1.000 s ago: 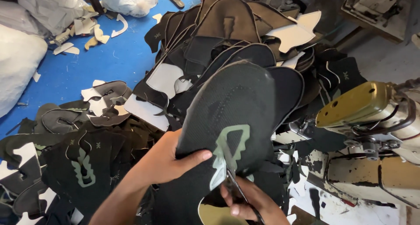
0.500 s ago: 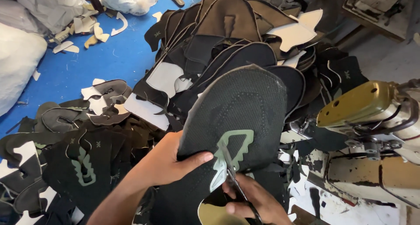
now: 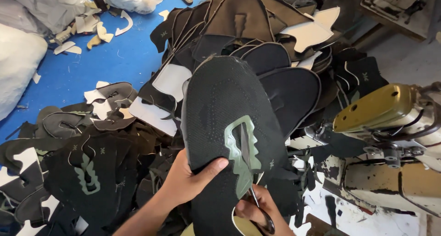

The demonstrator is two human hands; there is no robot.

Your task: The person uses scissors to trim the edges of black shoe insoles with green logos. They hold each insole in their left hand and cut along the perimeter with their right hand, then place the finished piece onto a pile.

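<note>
The left hand (image 3: pixel 188 181) grips a black knit shoe upper (image 3: pixel 229 126) at its lower left edge, thumb laid across the front of the fabric and the other fingers hidden behind it, holding the piece upright in the middle of the view. The right hand (image 3: pixel 259 213) is closed around the handles of a small pair of scissors (image 3: pixel 259 208), whose blades point up into the slit of the grey-green trim patch (image 3: pixel 242 151) on the upper. The two hands are close together but not touching, both at the bottom of the piece. Behind the upper rises a large heap of black and brown cut uppers (image 3: pixel 257 47) with white linings showing. To the left, more black pieces, one with a green patch (image 3: pixel 86 174), lie over a blue floor (image 3: pixel 92 57) strewn with pale offcuts. At the right stands a worn yellow sewing machine (image 3: pixel 386 109).
</note>
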